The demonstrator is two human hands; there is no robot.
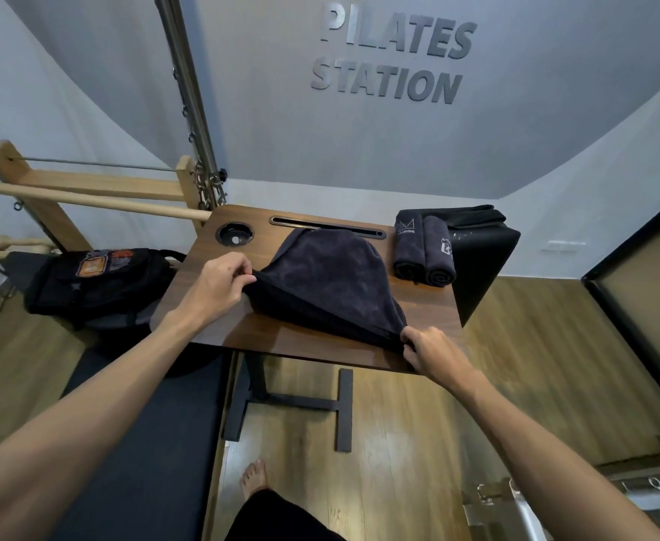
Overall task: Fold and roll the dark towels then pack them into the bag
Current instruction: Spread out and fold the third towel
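A dark towel point(322, 283) is spread on the wooden table point(242, 329), its near edge pinched at one corner by the left hand point(219, 285) and at the other by the right hand point(432, 351); two rolled towels point(424, 249) lie at the far right, the black bag point(100, 283) left of the table

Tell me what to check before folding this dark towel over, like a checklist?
1. Left hand pinches a near corner of the dark grey terry towel: ok.
2. Right hand has a grip on the other near corner: ok.
3. Far edge lies flat on the brown wooden table: not ok, it bunches over the slot.
4. Two rolled dark towels sit clear, at the table's far right: ok.
5. Black backpack open for packing: cannot tell.
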